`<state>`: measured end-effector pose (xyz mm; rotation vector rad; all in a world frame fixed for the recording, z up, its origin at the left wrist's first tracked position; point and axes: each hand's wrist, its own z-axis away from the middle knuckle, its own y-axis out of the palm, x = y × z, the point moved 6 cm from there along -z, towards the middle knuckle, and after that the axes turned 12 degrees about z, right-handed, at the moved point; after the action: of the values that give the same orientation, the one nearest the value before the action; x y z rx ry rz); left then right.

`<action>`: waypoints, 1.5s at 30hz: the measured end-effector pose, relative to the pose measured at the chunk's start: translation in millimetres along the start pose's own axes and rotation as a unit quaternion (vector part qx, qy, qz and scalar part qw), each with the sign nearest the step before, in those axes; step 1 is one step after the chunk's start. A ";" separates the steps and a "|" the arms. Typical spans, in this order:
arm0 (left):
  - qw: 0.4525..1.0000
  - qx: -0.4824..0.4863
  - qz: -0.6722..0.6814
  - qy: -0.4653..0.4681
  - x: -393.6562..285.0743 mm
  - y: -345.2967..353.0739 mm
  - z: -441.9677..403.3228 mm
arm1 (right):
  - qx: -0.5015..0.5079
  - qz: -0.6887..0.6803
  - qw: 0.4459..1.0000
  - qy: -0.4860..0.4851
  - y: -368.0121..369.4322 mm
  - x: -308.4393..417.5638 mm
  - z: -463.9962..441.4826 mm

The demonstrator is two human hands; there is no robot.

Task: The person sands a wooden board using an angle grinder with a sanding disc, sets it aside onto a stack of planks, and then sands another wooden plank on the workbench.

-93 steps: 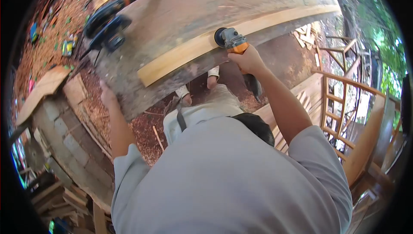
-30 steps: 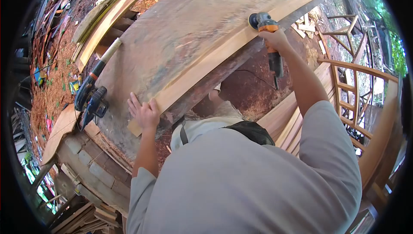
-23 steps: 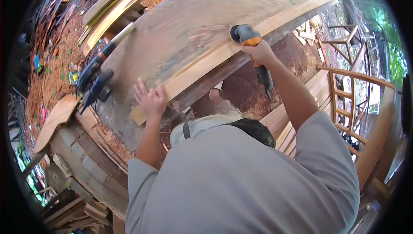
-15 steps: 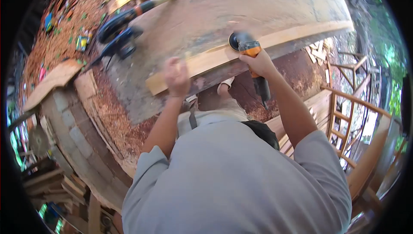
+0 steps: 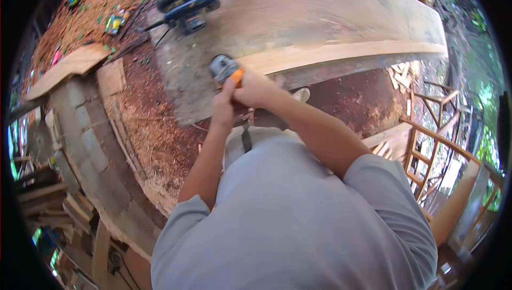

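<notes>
An orange and grey angle grinder [image 5: 225, 69] is held over the left end of a long pale wooden board [image 5: 341, 53]. My right hand [image 5: 255, 89] is closed around the grinder's body. Pressed up beside it, my left hand [image 5: 224, 100] is closed on the grinder from the near side. The hands cover most of the tool's body, and its disc is hard to make out here. The board lies along the near edge of a broad worn workbench top [image 5: 320, 2].
A blue and black blower [image 5: 186, 10] lies on the bench's far left. Wood shavings [image 5: 152, 146] cover the ground. To the left stands a block wall [image 5: 90, 135]; to the right, a wooden frame [image 5: 421, 156]. A yellow object [image 5: 114, 23] lies among shavings.
My right hand has brought the grinder leftward along the board, to its left end. My left hand, open and apart before, has joined it on the grinder. The view has shifted.
</notes>
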<state>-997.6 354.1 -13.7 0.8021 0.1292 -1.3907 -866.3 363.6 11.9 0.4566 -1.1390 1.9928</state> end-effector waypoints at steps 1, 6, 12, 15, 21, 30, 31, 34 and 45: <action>1.000 0.012 0.025 -0.013 11.3 -18.0 -13.9 | 0.025 -0.031 0.999 -0.005 5.5 7.4 -0.8; 0.998 0.060 -0.016 -0.026 6.6 33.1 -8.9 | -0.089 -0.006 0.994 0.055 -41.3 -27.0 28.9; 0.920 0.283 -0.272 0.011 0.0 117.7 -101.5 | -0.175 -0.080 0.956 0.220 -148.3 -180.5 75.6; 0.825 0.205 -0.399 0.344 -7.2 186.8 -155.5 | -0.219 -0.141 0.927 0.270 -210.4 -272.5 96.6; 0.610 -0.003 -0.671 0.422 58.4 287.9 -187.4 | -0.238 -0.086 0.910 0.328 -318.1 -411.6 128.8; 0.533 -0.068 -0.762 0.362 61.3 288.9 -188.1 | -0.241 -0.105 0.907 0.330 -441.6 -560.7 153.7; 0.538 -0.065 -0.762 0.354 60.5 290.5 -186.2 | -0.251 -0.131 0.901 0.330 -456.8 -568.0 158.5; 0.537 -0.067 -0.762 0.356 60.0 289.5 -187.8 | -0.308 -0.218 0.852 0.362 -477.7 -618.3 169.8; 0.545 -0.050 -0.753 0.365 61.7 291.6 -184.1 | -0.254 -0.160 0.876 0.378 -374.9 -507.4 151.8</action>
<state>-652.9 398.7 -57.5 1.1547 1.9599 -2.4333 -266.6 117.2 -16.4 -0.3733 -0.9331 1.2969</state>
